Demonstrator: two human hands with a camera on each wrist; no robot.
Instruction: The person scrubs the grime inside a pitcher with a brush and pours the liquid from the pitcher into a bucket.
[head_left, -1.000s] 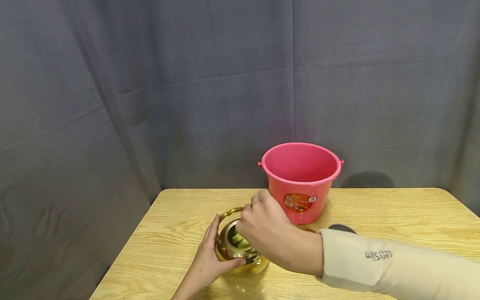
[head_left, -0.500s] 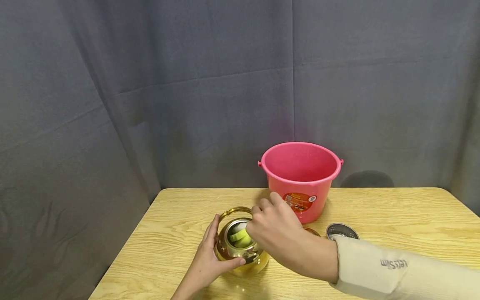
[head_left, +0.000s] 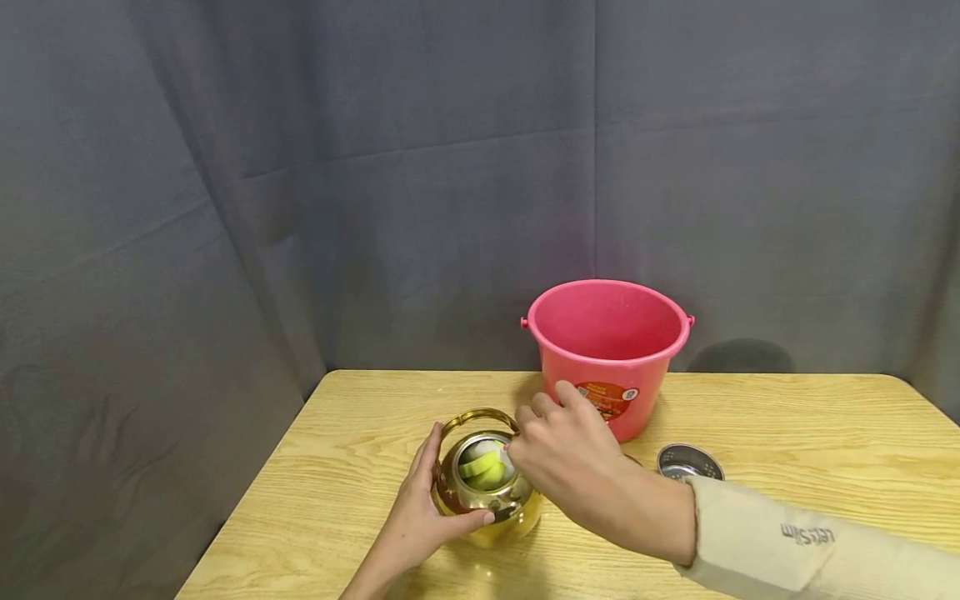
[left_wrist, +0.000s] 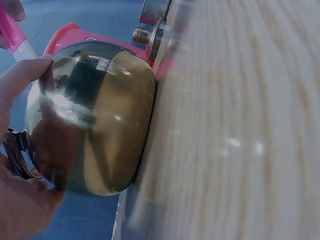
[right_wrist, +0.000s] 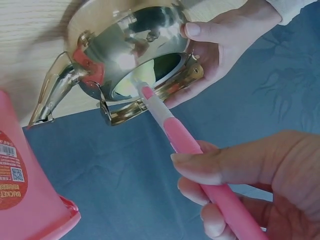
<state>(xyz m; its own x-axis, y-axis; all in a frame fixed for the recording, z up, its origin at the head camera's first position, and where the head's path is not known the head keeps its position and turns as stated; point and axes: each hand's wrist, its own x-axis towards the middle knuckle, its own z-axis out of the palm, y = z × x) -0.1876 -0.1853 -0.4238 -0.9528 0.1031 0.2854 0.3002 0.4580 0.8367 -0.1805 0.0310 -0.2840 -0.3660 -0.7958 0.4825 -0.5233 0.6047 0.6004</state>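
A shiny gold metal teapot point(head_left: 487, 500) stands lidless on the table, its hoop handle point(head_left: 480, 414) tipped toward the back. My left hand point(head_left: 431, 508) grips the teapot's side, thumb at the front and fingers near the handle's base. In my right hand point(right_wrist: 250, 175) is a cleaning brush point(right_wrist: 182, 137) with a pink handle, held between thumb and curled fingers. The brush's yellow-green and white head point(head_left: 483, 467), which looks like sponge, sits inside the teapot's mouth. Its lower part is hidden in the pot. The spout point(right_wrist: 52, 90) shows in the right wrist view.
Behind the teapot stands a pink bucket point(head_left: 609, 358) with a red label. A metal strainer point(head_left: 688, 462) lies to the right, near my sleeve point(head_left: 810, 537). Mostly behind my right wrist is a gold-rimmed lid point(head_left: 632, 459). Grey curtain point(head_left: 465, 208) closes off the back and sides.
My right hand has shifted to the right, and more of the brush head shows in the teapot's mouth. The left hand keeps its hold. More of the strainer is uncovered.
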